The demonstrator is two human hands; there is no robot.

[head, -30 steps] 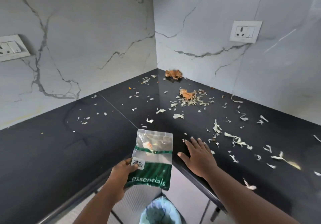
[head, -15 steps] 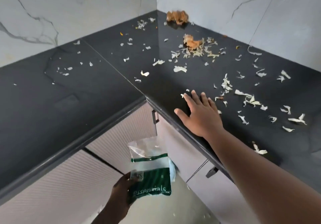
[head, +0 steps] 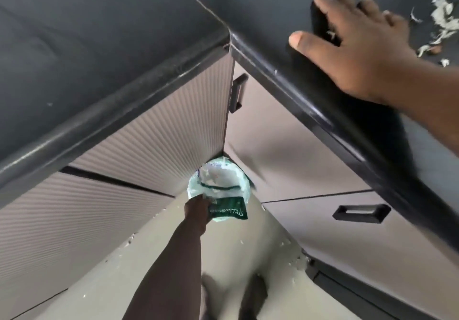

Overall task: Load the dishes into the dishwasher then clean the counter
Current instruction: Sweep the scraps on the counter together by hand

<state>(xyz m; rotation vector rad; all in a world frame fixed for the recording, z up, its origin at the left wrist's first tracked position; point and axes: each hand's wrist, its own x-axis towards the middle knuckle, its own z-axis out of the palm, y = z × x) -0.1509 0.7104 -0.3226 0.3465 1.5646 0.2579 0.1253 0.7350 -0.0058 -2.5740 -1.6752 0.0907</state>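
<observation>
My left hand [head: 197,206] reaches down near the floor and grips a clear and green plastic packet [head: 223,199] at its lower left corner. The packet hangs over a bin lined with a pale bag [head: 244,183], tucked in the cabinet corner and mostly hidden behind the packet. My right hand [head: 357,43] lies flat, fingers spread, on the black counter [head: 99,34] near its front edge. Pale vegetable peel scraps [head: 442,19] lie on the counter just right of that hand.
Beige cabinet fronts with black handles [head: 237,93] [head: 360,212] stand below the L-shaped counter. Small scraps [head: 295,260] dot the floor by the right cabinet's base. My feet [head: 253,292] show at the bottom.
The view has tipped down from the counter to the cabinets and floor. My left hand has carried the packet lower, down over the bin. My right hand stays flat on the counter.
</observation>
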